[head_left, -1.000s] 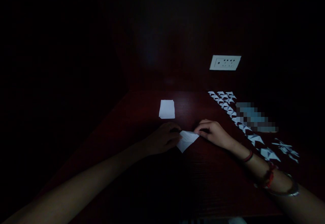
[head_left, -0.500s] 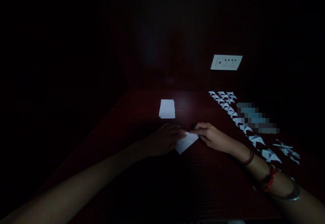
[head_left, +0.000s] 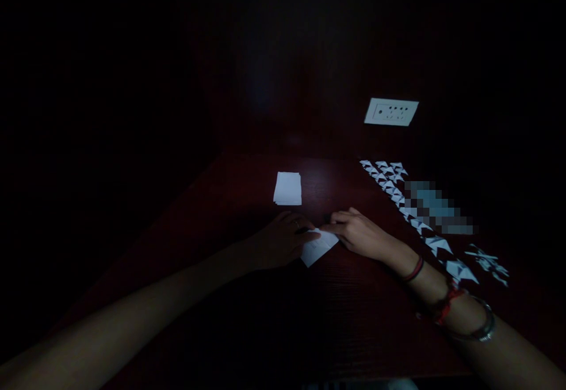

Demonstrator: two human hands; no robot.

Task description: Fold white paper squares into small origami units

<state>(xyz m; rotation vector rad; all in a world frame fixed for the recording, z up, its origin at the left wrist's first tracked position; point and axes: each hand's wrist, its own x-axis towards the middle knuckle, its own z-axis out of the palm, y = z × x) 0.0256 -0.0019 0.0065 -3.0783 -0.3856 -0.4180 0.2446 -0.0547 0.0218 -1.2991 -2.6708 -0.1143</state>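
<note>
Your left hand [head_left: 283,241] and right hand [head_left: 358,235] meet over the small white sheet [head_left: 316,249], which lies mid-worktop [head_left: 345,313] with open room toward you. Each grip is narrow, fingertips on the sheet's edges. I cannot tell pinch from press in this gloom. A paper stack [head_left: 287,188] sits just beyond and folded pieces [head_left: 435,243] line the right side. A wall socket [head_left: 391,111] shows behind; all else is black.

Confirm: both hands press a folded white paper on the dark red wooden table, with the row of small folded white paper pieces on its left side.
Wrong side: in the head view the row of small folded white paper pieces runs along the right side of the dark red wooden table. The rest holds.
</note>
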